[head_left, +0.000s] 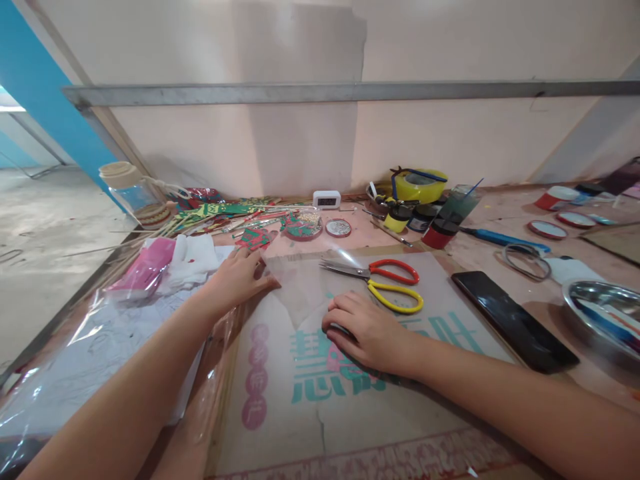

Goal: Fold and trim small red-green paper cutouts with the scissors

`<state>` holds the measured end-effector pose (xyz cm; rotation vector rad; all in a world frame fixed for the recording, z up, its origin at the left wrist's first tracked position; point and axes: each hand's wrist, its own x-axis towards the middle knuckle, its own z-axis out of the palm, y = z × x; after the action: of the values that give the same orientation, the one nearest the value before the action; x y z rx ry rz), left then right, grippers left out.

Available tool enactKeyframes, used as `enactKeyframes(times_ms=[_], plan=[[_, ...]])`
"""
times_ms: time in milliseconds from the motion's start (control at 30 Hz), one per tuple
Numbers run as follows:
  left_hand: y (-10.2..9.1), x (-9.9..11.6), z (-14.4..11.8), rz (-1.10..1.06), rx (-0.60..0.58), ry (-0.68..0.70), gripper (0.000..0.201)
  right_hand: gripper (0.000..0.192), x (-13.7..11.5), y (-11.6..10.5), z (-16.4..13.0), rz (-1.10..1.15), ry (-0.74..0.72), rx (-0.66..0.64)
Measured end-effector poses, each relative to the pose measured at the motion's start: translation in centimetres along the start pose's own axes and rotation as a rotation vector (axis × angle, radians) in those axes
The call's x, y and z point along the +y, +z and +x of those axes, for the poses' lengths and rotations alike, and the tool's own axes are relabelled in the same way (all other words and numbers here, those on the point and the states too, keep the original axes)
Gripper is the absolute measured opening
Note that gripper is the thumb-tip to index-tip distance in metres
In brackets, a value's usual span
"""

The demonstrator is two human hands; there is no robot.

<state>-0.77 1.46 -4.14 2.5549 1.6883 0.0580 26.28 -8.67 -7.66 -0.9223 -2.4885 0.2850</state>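
A worktable seen from above, described around a thin clear sheet (305,287) lying on printed cardboard (280,400) at the centre. Far left of the sheet is a crumpled plastic wrap (90,353), then a pink packet (145,270) and white tissue (197,257). The left hand (237,280) lies flat, fingers together, pressing the sheet's left edge. The right hand (367,333) rests palm down, fingers curled, on the sheet's near right corner. Just behind the sheet lie scissors (385,283) with red and yellow handles. Right of the sheet sits a black phone (515,320), then a metal bowl (600,313).
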Motion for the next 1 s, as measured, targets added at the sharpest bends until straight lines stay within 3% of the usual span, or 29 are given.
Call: enactKeyframes(times_ms=[333, 700, 1000], plan=[[-0.1, 0.7, 0.3, -0.117, 0.051, -0.085, 0.041, 0.011, -0.2, -0.2, 0.1, 0.011, 0.009, -0.051], [1.0, -0.3, 0.6, -0.074, 0.088, -0.161, 0.038, 0.011, -0.2, -0.2, 0.1, 0.016, 0.006, -0.053], [-0.8, 0.4, 0.3, -0.410, -0.003, -0.145, 0.052, 0.012, 0.0, -0.2, 0.2, 0.007, 0.009, -0.059]])
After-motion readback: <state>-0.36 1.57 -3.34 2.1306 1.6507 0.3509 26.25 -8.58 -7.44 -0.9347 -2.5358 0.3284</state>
